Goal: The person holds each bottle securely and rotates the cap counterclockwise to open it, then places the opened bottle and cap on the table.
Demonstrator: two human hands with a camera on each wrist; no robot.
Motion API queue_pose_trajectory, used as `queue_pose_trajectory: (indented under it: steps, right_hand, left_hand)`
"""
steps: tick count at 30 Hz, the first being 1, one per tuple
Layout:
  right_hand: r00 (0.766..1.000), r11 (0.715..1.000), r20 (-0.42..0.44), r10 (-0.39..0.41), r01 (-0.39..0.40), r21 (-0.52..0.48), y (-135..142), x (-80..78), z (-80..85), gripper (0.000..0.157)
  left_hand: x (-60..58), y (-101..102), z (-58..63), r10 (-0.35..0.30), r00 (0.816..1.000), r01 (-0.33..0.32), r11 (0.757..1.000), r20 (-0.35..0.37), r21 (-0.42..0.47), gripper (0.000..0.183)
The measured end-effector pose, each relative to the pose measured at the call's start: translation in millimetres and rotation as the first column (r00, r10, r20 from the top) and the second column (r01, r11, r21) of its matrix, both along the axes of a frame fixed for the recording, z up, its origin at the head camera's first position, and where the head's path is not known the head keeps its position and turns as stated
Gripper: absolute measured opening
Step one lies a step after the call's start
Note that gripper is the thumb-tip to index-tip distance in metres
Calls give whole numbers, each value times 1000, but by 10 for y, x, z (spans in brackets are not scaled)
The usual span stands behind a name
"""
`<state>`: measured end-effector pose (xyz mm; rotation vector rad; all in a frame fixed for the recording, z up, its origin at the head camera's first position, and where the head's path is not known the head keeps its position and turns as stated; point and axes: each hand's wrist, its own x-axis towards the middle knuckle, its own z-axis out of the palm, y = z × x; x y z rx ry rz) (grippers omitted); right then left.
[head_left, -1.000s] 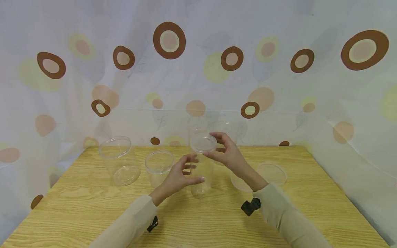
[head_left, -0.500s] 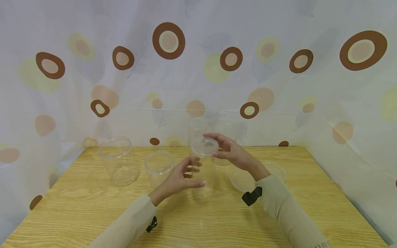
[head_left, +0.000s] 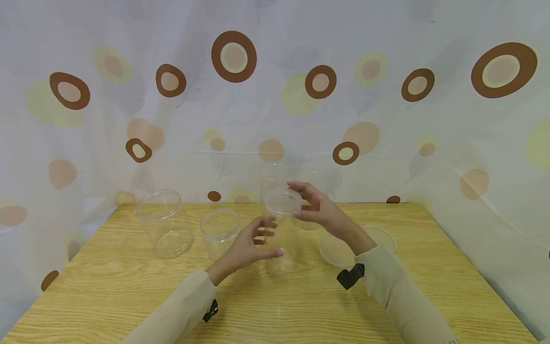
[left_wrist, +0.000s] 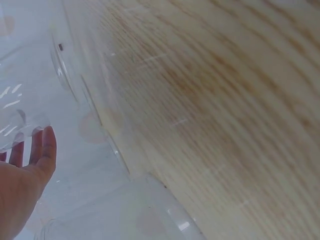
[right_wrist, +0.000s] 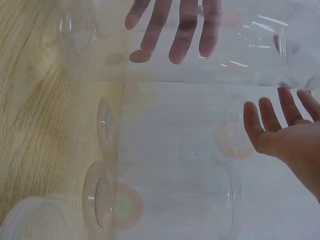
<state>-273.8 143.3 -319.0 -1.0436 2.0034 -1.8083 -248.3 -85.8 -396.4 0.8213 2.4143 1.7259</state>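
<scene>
A tall clear jar (head_left: 281, 243) stands upright between my hands in the head view, with a clear round lid (head_left: 283, 203) at its top. My left hand (head_left: 245, 243) holds the jar's side, fingers behind and thumb in front; those fingers show through its wall in the right wrist view. At the lid's right edge, my right hand (head_left: 324, 212) grips the rim between thumb and fingers. Whether the lid sits fully down is too transparent to tell. The left wrist view catches my left hand (left_wrist: 25, 185) against clear plastic.
Two clear jars, a wide one (head_left: 165, 224) and a smaller one (head_left: 220, 229), stand at the left. Behind are a tall jar (head_left: 270, 174) and another jar (head_left: 315, 179). Two lids, one nearer (head_left: 337, 251) and one farther (head_left: 386, 239), lie on the wooden table (head_left: 275, 315).
The right hand and the jar's top have shifted slightly right. Its fingers reached farther over the lid half a second ago and now sit back at the rim. The left hand has barely moved.
</scene>
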Motion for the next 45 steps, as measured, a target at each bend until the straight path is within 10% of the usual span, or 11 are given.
queue_pose_trajectory:
  steps: [9,19,31,45]
  right_hand:
    - [951,957,-112,-288,287,-28,-122,139,-58,66]
    - [905,922,-188,-382,388,-5,-210,184,-75,65]
    - [992,996,-87,-87,87,-9,-63,35,-60,62]
    - [990,989,-37,139,-141,-48,22,-106,-49,67]
  left_hand:
    - [0,13,11,47,999,-47,999,-16,4,70]
    - [-6,20,-6,59,998,-59,998,-19,4,69]
    - [15,11,15,-19,1000,19,999,-3,28,68]
    - [83,9,109,-63,998,63,998,25,16,67]
